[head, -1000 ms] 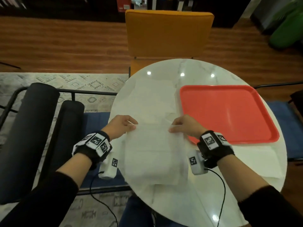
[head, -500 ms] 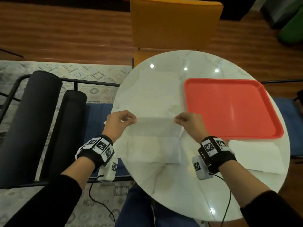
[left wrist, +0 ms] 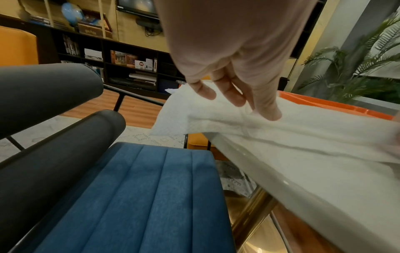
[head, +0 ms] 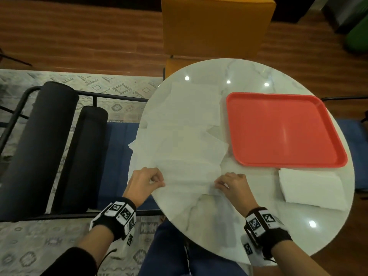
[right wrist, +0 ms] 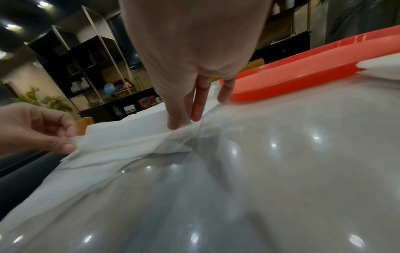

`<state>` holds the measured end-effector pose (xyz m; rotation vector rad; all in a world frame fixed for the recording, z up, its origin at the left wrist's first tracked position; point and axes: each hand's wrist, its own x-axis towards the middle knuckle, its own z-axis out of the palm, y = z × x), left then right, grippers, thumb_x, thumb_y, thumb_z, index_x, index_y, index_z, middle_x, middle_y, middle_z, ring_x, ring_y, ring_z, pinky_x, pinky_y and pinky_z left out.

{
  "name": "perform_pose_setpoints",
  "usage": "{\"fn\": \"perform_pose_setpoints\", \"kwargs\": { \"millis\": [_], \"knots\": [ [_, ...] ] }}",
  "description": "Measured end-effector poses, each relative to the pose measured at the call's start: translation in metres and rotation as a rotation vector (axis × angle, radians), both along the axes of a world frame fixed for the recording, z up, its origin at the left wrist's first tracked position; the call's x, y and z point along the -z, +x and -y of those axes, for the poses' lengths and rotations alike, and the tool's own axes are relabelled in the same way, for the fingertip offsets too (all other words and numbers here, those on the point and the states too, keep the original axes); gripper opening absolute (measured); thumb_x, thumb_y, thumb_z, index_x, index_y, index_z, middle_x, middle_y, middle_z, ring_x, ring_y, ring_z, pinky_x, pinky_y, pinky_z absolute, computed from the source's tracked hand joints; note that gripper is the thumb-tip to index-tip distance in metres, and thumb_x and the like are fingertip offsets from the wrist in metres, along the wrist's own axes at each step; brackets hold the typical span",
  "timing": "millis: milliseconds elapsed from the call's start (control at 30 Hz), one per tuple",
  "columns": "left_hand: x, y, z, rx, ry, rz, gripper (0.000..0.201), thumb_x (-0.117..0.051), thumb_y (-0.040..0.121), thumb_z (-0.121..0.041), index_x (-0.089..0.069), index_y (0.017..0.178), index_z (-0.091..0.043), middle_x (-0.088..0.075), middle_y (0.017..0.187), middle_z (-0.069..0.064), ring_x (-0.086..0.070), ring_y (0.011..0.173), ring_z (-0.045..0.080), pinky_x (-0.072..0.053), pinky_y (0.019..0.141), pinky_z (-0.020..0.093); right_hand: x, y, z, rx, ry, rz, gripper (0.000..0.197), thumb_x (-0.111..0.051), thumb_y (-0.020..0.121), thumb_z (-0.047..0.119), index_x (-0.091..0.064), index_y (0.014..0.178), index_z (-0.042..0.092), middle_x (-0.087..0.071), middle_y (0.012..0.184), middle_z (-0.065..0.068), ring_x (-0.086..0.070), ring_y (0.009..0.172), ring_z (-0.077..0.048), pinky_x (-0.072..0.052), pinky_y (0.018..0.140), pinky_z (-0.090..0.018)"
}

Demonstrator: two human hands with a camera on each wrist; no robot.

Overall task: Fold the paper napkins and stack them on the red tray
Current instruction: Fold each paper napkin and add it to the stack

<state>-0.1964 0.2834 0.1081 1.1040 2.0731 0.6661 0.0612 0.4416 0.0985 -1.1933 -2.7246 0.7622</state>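
Observation:
A white paper napkin [head: 189,176] lies on the round marble table [head: 249,226], stretched between my two hands near the front edge. My left hand [head: 159,181] pinches its left edge, where it overhangs the table rim; the pinch also shows in the left wrist view [left wrist: 255,111]. My right hand [head: 220,184] pinches the napkin's right edge against the tabletop, fingers pointing down onto the paper [right wrist: 184,121]. The red tray [head: 278,128] sits at the right with nothing on it. A folded napkin [head: 312,188] lies just in front of the tray. More napkins [head: 189,108] are spread flat beyond my hands.
An orange chair [head: 215,26] stands at the far side of the table. A blue seat [head: 119,156] with black bolsters [head: 39,146] is close on the left. The table edge runs just under my left hand.
Both hands have drawn the napkin's edge back toward the near side of the table and lowered it. The grip on both edges is unchanged.

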Motion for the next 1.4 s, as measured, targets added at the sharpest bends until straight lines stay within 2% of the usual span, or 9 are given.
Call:
{"fn": "perform_pose_setpoints", "kwargs": {
  "millis": [200, 400, 500, 567, 767, 967, 1133, 1233, 1400],
  "knots": [
    [-0.012, -0.004, 0.010, 0.172, -0.049, -0.031, 0.022, -0.067, 0.085, -0.018, -0.068, 0.103, -0.030, -0.065, 0.102, -0.016, -0.060, 0.097, 0.005, -0.047, 0.088, 0.024, -0.025, 0.005, 0.000, -0.117, -0.102, 0.252, 0.023, -0.058, 0.090, 0.020, -0.066, 0.109, 0.030, -0.063, 0.112, 0.011, -0.055, 0.108, -0.010, -0.027, 0.097, -0.039],
    [-0.025, -0.004, -0.013, -0.006, 0.137, -0.113, 0.026, -0.054, 0.094, -0.026, -0.060, 0.118, -0.022, -0.062, 0.119, -0.005, -0.057, 0.108, 0.013, -0.045, 0.093, 0.031, -0.030, -0.026, -0.012, 0.091, 0.033, -0.095, 0.033, -0.056, 0.083, -0.001, -0.066, 0.111, 0.013, -0.065, 0.114, -0.009, -0.062, 0.105, -0.028, -0.046, 0.091, -0.052],
    [-0.007, 0.022, -0.034, 0.255, -0.015, -0.280, 0.060, -0.023, 0.094, -0.045, -0.032, 0.146, -0.017, -0.031, 0.153, 0.001, -0.031, 0.140, 0.018, -0.025, 0.113, 0.042, -0.021, -0.070, 0.014, -0.087, -0.050, 0.100, 0.048, -0.036, 0.099, 0.018, -0.030, 0.146, 0.010, -0.026, 0.155, -0.009, -0.023, 0.144, -0.024, -0.020, 0.116, -0.049],
    [0.013, 0.034, -0.037, 0.392, -0.151, -0.422, 0.074, -0.005, 0.087, -0.052, -0.015, 0.151, -0.015, -0.008, 0.159, 0.000, -0.013, 0.146, 0.017, -0.017, 0.114, 0.055, -0.010, -0.089, 0.033, -0.207, -0.157, 0.232, 0.055, -0.022, 0.104, 0.031, -0.001, 0.152, 0.016, 0.007, 0.160, 0.000, 0.008, 0.146, -0.015, 0.003, 0.117, -0.044],
    [0.042, 0.028, -0.020, 0.409, -0.277, -0.469, 0.075, -0.012, 0.093, -0.064, -0.025, 0.148, -0.014, -0.028, 0.154, 0.002, -0.021, 0.138, 0.015, -0.033, 0.099, 0.062, 0.015, -0.061, 0.032, -0.191, -0.141, 0.390, 0.063, -0.008, 0.095, 0.054, 0.022, 0.143, 0.028, 0.030, 0.147, 0.014, 0.025, 0.137, -0.005, 0.009, 0.117, -0.050],
    [0.039, 0.031, -0.023, 0.364, -0.180, -0.546, 0.069, -0.024, 0.092, -0.058, -0.035, 0.144, -0.014, -0.038, 0.150, 0.003, -0.037, 0.135, 0.016, -0.037, 0.097, 0.060, 0.011, -0.008, 0.010, 0.029, -0.151, 0.451, 0.058, -0.015, 0.100, 0.047, 0.017, 0.147, 0.034, 0.027, 0.151, 0.014, 0.018, 0.145, -0.012, 0.013, 0.114, -0.053],
    [0.017, 0.030, -0.039, 0.272, 0.014, -0.623, 0.041, -0.070, 0.076, -0.037, -0.062, 0.114, -0.022, -0.064, 0.100, -0.003, -0.062, 0.085, 0.018, -0.024, 0.079, 0.035, 0.000, -0.013, 0.011, 0.077, -0.154, 0.429, 0.060, -0.026, 0.100, 0.043, 0.004, 0.151, 0.030, 0.013, 0.160, 0.000, 0.013, 0.147, -0.017, 0.008, 0.112, -0.060],
    [-0.010, 0.024, -0.058, 0.270, -0.049, -0.482, 0.013, -0.060, 0.086, -0.039, -0.064, 0.097, -0.033, -0.061, 0.092, -0.011, -0.055, 0.091, 0.014, -0.016, 0.076, 0.031, -0.018, -0.026, 0.008, 0.113, -0.149, 0.333, 0.064, -0.041, 0.097, 0.042, -0.010, 0.151, 0.025, 0.003, 0.160, -0.005, 0.005, 0.148, -0.020, 0.003, 0.111, -0.062],
    [-0.072, 0.013, -0.087, 0.286, -0.025, 0.115, 0.007, -0.073, 0.079, -0.034, -0.074, 0.081, -0.027, -0.071, 0.088, -0.011, -0.062, 0.092, 0.006, -0.046, 0.090, 0.029, -0.061, -0.038, -0.019, 0.101, -0.320, 0.076, 0.036, -0.066, 0.082, 0.044, -0.058, 0.116, 0.040, -0.056, 0.132, 0.009, -0.041, 0.133, -0.015, -0.008, 0.111, -0.063]
  ]
}}
